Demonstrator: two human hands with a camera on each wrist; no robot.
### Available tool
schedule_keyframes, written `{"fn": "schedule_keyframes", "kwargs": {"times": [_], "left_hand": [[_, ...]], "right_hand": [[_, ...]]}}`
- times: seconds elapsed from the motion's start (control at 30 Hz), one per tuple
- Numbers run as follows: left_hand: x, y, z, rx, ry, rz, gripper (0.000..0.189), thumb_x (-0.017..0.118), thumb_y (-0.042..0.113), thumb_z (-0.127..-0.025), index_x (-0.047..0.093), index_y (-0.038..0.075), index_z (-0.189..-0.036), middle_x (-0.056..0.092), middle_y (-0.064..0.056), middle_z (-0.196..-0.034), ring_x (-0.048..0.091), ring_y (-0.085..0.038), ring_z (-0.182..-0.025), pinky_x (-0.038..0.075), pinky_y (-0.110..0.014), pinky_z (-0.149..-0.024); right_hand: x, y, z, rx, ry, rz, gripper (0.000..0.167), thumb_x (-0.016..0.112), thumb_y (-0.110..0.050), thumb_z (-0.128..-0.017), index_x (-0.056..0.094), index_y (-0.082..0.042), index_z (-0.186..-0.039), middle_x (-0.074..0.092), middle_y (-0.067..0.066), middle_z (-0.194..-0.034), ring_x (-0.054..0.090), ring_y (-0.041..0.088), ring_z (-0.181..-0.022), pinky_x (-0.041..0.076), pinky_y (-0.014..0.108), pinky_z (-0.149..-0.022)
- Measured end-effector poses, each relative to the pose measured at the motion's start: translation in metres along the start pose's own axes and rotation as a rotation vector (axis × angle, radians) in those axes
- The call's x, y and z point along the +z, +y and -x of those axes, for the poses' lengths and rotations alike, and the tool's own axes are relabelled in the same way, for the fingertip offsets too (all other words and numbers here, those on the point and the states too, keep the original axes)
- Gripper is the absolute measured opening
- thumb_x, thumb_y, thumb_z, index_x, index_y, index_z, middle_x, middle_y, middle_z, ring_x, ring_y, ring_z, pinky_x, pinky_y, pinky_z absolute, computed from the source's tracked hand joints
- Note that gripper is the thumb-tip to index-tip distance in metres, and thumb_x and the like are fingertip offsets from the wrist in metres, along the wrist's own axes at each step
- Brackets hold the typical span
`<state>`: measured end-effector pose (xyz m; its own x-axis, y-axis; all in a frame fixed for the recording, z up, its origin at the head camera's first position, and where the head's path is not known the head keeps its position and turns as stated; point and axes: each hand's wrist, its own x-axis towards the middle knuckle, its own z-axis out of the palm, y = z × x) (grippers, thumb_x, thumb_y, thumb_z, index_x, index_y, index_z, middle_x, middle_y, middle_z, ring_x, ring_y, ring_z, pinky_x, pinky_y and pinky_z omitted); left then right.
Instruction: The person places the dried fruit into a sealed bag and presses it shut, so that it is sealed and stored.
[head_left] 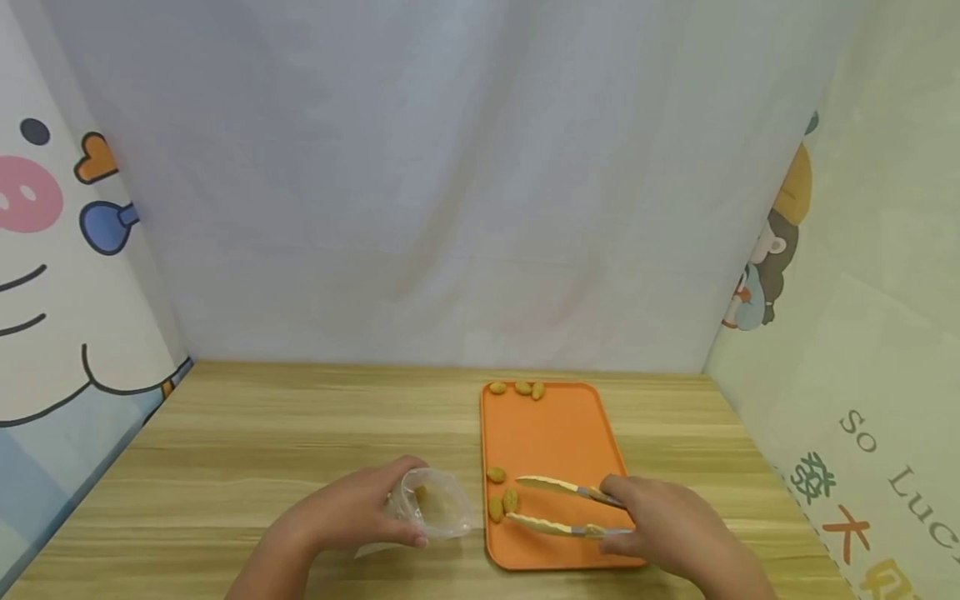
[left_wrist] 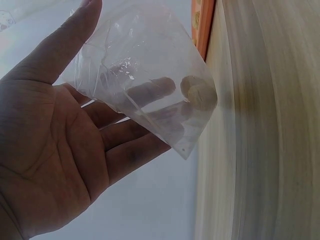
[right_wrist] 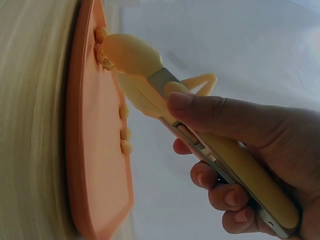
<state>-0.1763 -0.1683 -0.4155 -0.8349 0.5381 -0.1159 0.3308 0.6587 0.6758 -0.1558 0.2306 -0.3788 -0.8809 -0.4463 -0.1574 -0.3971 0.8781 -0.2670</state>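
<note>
In the head view my left hand (head_left: 352, 508) holds a clear plastic bag (head_left: 442, 504), its mouth spread beside the tray. Small brown oval pieces that look like nuts (left_wrist: 200, 94) lie in the bag's bottom corner in the left wrist view. My right hand (head_left: 671, 525) grips tongs (head_left: 551, 527) with yellow scalloped tips, spread apart over the orange tray (head_left: 558, 433). Close to these tips, three brown oval pieces (head_left: 511, 500) lie along the tray's left side. Three more pieces (head_left: 522, 388) sit at its far left corner.
The wood-grain table (head_left: 300, 425) extends to both sides of the tray. A plain pale curtain (head_left: 420, 208) hangs behind it. Printed cloths stand at the left (head_left: 82, 283) and the right (head_left: 847, 333).
</note>
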Motion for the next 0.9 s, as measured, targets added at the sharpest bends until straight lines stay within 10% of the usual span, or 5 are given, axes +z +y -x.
{"fn": "schedule_keyframes", "kwargs": {"times": [0.9], "left_hand": [[0.002,-0.002,-0.003,-0.011,-0.013,-0.005,0.085,0.076,0.065,-0.071,0.046,0.023,-0.138,0.061,0.009,-0.109,0.057,-0.009,-0.095,0.049,-0.038,-0.083]], "right_hand": [[0.011,0.000,-0.007,-0.024,0.040,0.060,0.038,0.082,-0.046,-0.072,0.057,-0.026,-0.093,0.056,-0.021,-0.077,0.044,0.000,-0.058,0.038,0.025,-0.052]]}}
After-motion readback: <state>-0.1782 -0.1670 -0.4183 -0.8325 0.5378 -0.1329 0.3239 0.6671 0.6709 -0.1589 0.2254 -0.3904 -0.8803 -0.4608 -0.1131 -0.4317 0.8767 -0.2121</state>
